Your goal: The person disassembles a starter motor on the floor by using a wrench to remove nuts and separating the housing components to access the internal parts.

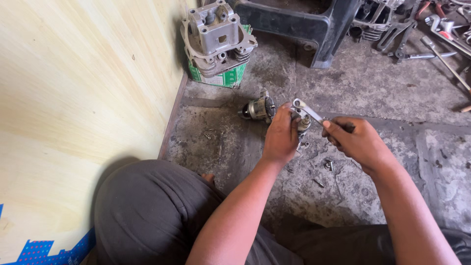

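Note:
My left hand [280, 137] is closed around a small metal engine part [303, 124], held upright above the concrete floor. My right hand [357, 142] grips the handle of a silver ring spanner [307, 111]; its ring end sits on top of the part next to my left fingertips. Just left of my left hand, a small geared metal assembly [258, 109] lies on the floor.
Loose bolts and small parts [327, 165] lie scattered under my hands. A grey cylinder head [216, 37] rests on a green box [226, 77] by the yellow wall [78, 93]. Wrenches and tools [431, 39] lie at the far right, beyond a black stand [304, 24]. My knee [147, 211] is at the bottom.

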